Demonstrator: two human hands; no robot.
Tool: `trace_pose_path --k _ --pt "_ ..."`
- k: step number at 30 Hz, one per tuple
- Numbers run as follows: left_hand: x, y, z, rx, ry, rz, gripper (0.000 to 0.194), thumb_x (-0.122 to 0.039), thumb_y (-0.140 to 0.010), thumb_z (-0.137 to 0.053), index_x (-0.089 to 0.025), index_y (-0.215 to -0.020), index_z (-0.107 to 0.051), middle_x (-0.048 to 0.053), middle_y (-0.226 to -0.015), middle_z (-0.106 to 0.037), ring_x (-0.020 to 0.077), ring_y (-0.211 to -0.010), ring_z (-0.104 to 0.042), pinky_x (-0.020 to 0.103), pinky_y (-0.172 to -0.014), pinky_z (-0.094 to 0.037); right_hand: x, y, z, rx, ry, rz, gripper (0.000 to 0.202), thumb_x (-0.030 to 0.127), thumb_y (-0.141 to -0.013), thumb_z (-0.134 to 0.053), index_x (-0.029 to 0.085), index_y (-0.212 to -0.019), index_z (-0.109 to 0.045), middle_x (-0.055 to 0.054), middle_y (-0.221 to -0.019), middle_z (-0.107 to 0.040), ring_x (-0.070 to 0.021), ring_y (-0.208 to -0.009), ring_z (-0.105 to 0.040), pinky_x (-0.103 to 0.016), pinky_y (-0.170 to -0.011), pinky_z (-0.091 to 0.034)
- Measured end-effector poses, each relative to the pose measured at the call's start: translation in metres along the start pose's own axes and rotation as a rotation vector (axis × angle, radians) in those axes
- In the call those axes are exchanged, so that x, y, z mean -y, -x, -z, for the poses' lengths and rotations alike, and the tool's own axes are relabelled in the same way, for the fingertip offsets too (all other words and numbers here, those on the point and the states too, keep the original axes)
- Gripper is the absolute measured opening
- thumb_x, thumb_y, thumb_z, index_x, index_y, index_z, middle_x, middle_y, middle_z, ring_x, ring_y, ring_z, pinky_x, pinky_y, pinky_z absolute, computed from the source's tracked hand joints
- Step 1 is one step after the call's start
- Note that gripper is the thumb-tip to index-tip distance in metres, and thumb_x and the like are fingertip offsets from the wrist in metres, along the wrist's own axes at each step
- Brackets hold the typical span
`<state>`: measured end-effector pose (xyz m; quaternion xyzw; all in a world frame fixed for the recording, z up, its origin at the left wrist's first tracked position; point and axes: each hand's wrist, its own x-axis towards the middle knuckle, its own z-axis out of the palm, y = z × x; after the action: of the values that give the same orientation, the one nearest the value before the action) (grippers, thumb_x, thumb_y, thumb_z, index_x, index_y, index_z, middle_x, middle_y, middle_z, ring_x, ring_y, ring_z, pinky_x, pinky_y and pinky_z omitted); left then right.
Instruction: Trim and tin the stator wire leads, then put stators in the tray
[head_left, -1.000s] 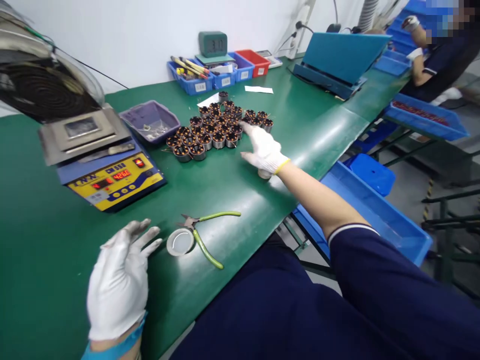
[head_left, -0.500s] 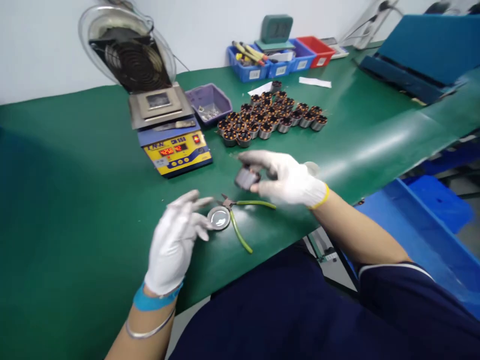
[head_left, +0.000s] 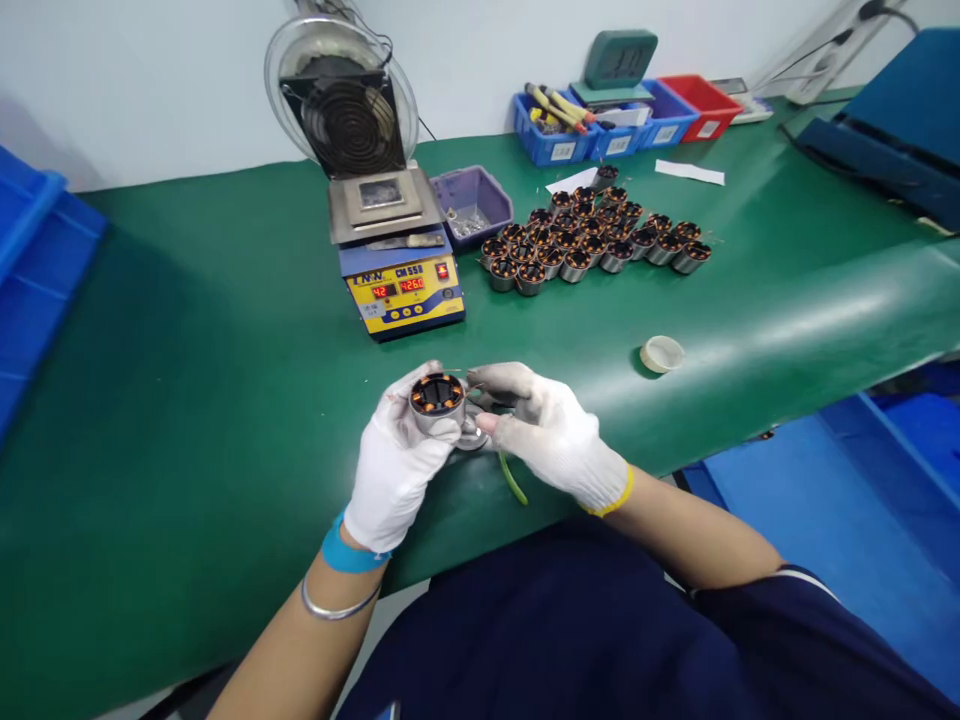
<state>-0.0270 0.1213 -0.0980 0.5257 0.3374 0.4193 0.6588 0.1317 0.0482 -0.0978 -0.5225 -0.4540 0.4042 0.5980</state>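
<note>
My left hand [head_left: 401,450], in a white glove, is wrapped round a motor stator [head_left: 438,405]. The stator is a silvery ring with a black core and copper windings, its open end facing up. Close to its right side is my right hand [head_left: 551,425], also gloved, with thumb and index finger apart beside the thin wires at the rim. Whether a fingertip touches a wire I cannot tell. Below the hands, a small round metal dish [head_left: 471,440] is partly covered. Only a green handle of the cutters [head_left: 514,480] shows clearly; the rest is hidden by my right hand.
Several stators [head_left: 574,262] stand grouped on the green table. Behind my left hand is a yellow-blue solder pot [head_left: 409,305] with a fan above, beside a purple bin [head_left: 495,215]. A pale round cap [head_left: 661,354] lies to the right. Tool bins [head_left: 562,150] line the wall.
The stator has passed from my right hand to my left, which has closed round it. My right hand has let go and stays beside it. The view has shifted left.
</note>
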Motion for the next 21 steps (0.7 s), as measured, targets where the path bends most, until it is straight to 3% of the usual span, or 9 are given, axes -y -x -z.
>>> trace_pose_path --k 3,7,9,13,17,19,21 --pt "0.002 0.000 -0.003 -0.026 -0.038 -0.077 0.063 -0.045 -0.067 -0.093 -0.023 -0.120 -0.064 0.013 -0.123 -0.073 0.0299 -0.109 -0.073 0.042 -0.095 -0.061 0.003 0.006 0.002 -0.076 -0.035 0.019 0.033 0.035 -0.078 -0.079 0.025 -0.110 -0.076 -0.007 -0.115 -0.075 -0.0241 -0.106 -0.072 -0.040 -0.095 -0.060" --pt "0.001 0.000 -0.005 -0.018 -0.012 -0.033 0.066 -0.045 -0.066 -0.093 -0.022 -0.120 -0.063 0.014 -0.123 -0.072 0.0319 -0.113 -0.072 0.044 -0.097 -0.061 -0.004 0.004 0.000 -0.101 -0.180 -0.115 0.038 0.040 -0.075 -0.083 0.024 -0.109 -0.075 -0.008 -0.110 -0.077 -0.0241 -0.098 -0.074 -0.041 -0.089 -0.062" --pt "0.001 0.001 -0.007 -0.034 -0.026 -0.033 0.066 -0.045 -0.064 -0.094 -0.022 -0.118 -0.064 0.014 -0.125 -0.071 0.0327 -0.113 -0.071 0.044 -0.097 -0.060 -0.008 0.002 -0.003 -0.088 -0.182 -0.094 0.032 0.039 -0.076 -0.082 0.026 -0.105 -0.077 -0.006 -0.108 -0.078 -0.0234 -0.097 -0.074 -0.041 -0.090 -0.062" --pt "-0.001 0.004 -0.012 -0.049 -0.037 -0.016 0.066 -0.048 -0.059 -0.095 -0.022 -0.113 -0.066 0.014 -0.126 -0.069 0.0326 -0.112 -0.070 0.042 -0.091 -0.062 -0.006 -0.002 -0.005 -0.134 -0.027 0.076 0.013 0.037 -0.084 -0.075 0.026 -0.090 -0.078 -0.005 -0.102 -0.077 -0.0237 -0.103 -0.073 -0.040 -0.096 -0.059" --pt "-0.012 0.006 -0.009 0.064 0.140 0.166 0.069 -0.048 -0.055 -0.098 -0.025 -0.112 -0.067 0.011 -0.120 -0.070 0.0323 -0.106 -0.070 0.048 -0.088 -0.063 0.017 -0.010 0.003 -0.052 0.217 0.269 0.011 0.028 -0.090 -0.067 0.024 -0.080 -0.071 -0.005 -0.089 -0.074 -0.0248 -0.102 -0.071 -0.043 -0.096 -0.057" --pt "-0.017 0.003 -0.004 0.127 0.331 0.235 0.055 -0.057 -0.059 -0.094 -0.023 -0.093 -0.069 0.010 -0.103 -0.072 0.0311 -0.097 -0.071 0.049 -0.085 -0.063 0.039 -0.015 0.006 0.062 0.394 0.418 0.012 0.023 -0.091 -0.065 0.025 -0.081 -0.068 -0.004 -0.089 -0.073 -0.0249 -0.106 -0.070 -0.046 -0.104 -0.054" --pt "-0.019 0.000 0.003 0.134 0.464 0.287 0.049 -0.064 -0.071 -0.083 -0.020 -0.067 -0.060 0.006 -0.078 -0.067 0.0248 -0.080 -0.070 0.042 -0.078 -0.064 0.062 -0.018 0.005 0.217 0.573 0.549 0.012 0.022 -0.094 -0.063 0.025 -0.084 -0.068 -0.005 -0.091 -0.073 -0.0251 -0.111 -0.069 -0.048 -0.112 -0.049"
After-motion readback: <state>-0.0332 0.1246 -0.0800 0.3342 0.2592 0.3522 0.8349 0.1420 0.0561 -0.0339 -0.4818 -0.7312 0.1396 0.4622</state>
